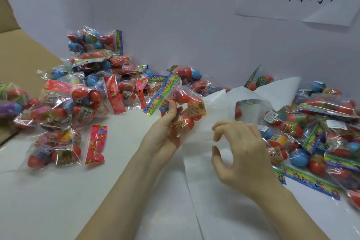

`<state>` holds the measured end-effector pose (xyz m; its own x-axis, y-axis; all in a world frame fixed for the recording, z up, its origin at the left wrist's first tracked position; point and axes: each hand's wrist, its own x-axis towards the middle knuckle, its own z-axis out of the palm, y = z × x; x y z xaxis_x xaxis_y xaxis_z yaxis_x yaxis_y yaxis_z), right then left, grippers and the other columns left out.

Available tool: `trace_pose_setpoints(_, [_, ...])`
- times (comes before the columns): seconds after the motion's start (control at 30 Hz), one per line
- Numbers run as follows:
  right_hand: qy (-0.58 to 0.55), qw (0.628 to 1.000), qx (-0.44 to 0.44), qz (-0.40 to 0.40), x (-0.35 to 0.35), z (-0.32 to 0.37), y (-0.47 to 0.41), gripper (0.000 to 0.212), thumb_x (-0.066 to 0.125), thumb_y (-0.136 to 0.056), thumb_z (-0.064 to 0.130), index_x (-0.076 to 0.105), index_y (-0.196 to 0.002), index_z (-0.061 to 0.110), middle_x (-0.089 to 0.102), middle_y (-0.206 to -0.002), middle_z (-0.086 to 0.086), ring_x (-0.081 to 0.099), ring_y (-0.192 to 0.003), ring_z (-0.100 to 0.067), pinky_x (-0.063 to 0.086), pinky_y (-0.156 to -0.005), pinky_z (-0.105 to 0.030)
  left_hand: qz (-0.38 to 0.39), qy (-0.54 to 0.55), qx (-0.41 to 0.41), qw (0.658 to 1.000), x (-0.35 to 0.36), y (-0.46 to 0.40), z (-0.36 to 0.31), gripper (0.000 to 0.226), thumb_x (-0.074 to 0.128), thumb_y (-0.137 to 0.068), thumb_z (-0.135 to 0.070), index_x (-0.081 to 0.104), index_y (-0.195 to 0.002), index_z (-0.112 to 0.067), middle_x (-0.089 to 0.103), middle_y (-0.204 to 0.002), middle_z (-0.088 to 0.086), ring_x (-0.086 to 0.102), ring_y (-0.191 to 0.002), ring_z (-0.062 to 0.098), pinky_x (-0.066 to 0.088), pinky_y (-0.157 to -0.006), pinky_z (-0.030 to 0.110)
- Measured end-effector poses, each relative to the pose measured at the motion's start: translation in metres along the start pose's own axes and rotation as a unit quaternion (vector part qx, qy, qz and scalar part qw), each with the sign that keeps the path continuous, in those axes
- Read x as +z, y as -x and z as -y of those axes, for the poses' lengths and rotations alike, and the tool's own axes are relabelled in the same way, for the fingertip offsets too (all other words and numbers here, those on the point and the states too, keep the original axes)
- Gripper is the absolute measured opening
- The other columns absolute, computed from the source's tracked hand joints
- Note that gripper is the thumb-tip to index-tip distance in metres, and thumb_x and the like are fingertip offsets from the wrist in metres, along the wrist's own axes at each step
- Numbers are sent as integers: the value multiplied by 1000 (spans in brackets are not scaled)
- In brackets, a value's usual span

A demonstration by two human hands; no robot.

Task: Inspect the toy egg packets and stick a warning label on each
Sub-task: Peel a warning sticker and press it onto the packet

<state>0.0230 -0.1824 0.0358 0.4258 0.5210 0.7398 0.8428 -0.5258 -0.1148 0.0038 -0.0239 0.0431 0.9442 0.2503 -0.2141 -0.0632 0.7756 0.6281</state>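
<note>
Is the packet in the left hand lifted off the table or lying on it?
Lifted. The left hand grips the packet from below, holding it above the white table.
</note>
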Motion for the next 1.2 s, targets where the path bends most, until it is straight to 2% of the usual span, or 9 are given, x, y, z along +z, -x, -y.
trace_pose_setpoints(0.1, [-93,991,92,-16,-5,-4,-2,25,50,-69,28,54,-83,8,59,-82,-3,48,-78,-12,36,-70,-30,-45,-162,71,983,-1,1,-2,27,53,-89,-36,60,-103,-14,67,-102,4,63,-90,16,52,-71,26])
trace_pose_setpoints(0.23, [-247,945,204,-63,-13,-8,-3,22,48,-72,41,50,-83,21,56,-82,10,53,-82,-12,40,-71,-24,-67,-255,188,946,2,7,-7,27,57,-86,-35,64,-100,-12,70,-84,3,65,-66,3,48,-50,13])
trace_pose_setpoints(0.37, [-328,910,233,-97,-19,-12,-8,8,47,-80,33,53,-84,30,57,-83,22,50,-80,2,38,-71,-11,-2,-252,114,961,9,16,-9,38,59,-70,-47,65,-93,-18,71,-84,2,63,-66,11,49,-49,19])
trace_pose_setpoints(0.5, [-327,911,222,-115,-23,-14,-10,18,46,-84,21,56,-85,35,59,-86,28,52,-84,3,38,-75,-13,75,-209,21,975,11,23,-12,27,58,-63,-47,67,-71,-23,70,-69,-7,64,-54,6,48,-46,16])
trace_pose_setpoints(0.6, [-303,926,196,-111,-25,-11,-11,25,47,-84,15,57,-86,38,59,-87,27,52,-86,2,37,-76,-12,107,-251,33,961,10,23,-9,27,64,-62,-32,67,-86,-20,70,-74,-4,64,-57,6,49,-50,16])
trace_pose_setpoints(0.77, [-280,945,157,-64,-27,0,-12,28,50,-85,13,58,-91,39,54,-83,28,48,-79,1,38,-68,-17,107,-291,71,948,10,20,-2,53,68,-66,-14,57,-117,-6,70,-85,2,63,-66,11,49,-57,18])
trace_pose_setpoints(0.87, [-247,957,142,-46,-26,6,-12,24,48,-85,24,53,-96,44,55,-88,21,48,-79,-1,39,-76,-23,111,-303,73,944,9,20,1,49,67,-74,-10,54,-121,-5,70,-93,7,64,-74,19,49,-60,20])
trace_pose_setpoints(1.0, [-224,962,155,-31,-24,8,-10,30,53,-83,23,48,-98,47,51,-85,30,47,-80,0,41,-81,-40,118,-321,67,937,10,21,1,47,67,-77,-13,54,-122,-9,71,-103,11,65,-86,23,50,-63,20])
trace_pose_setpoints(1.2, [-214,966,145,-25,-22,9,-10,24,46,-81,36,44,-103,48,52,-78,20,46,-82,-1,42,-75,-40,112,-325,62,937,10,22,2,58,69,-68,-23,54,-123,-12,68,-109,13,62,-98,27,48,-73,28])
